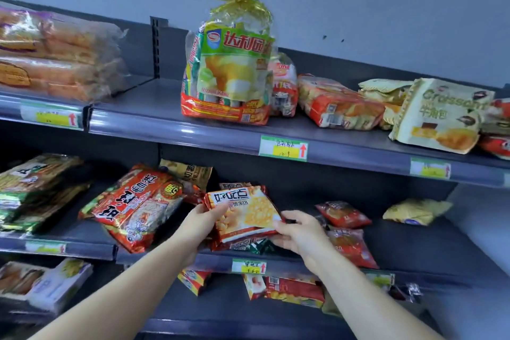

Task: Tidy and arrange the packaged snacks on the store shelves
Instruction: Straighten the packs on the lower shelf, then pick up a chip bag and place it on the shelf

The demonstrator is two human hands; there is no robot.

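Reaching up from the bottom of the frame, the left hand (202, 225) pinches the left edge of an orange-and-white snack packet (245, 212). The right hand (299, 232) grips its lower right corner. It lies mid-frame on red packets (237, 244) at the middle shelf (414, 246) front, above 1 green price tag (249, 266).

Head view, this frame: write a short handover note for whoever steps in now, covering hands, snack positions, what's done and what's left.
Left hand: grips the cracker pack by its left edge.
Right hand: pinches its right corner.
Pack sits just above a stack of similar packs at the middle shelf front.
Done: apparently only that stack started.
Left: set the pack down; straighten the loose red packs, yellow bag and leaning croissant bag.
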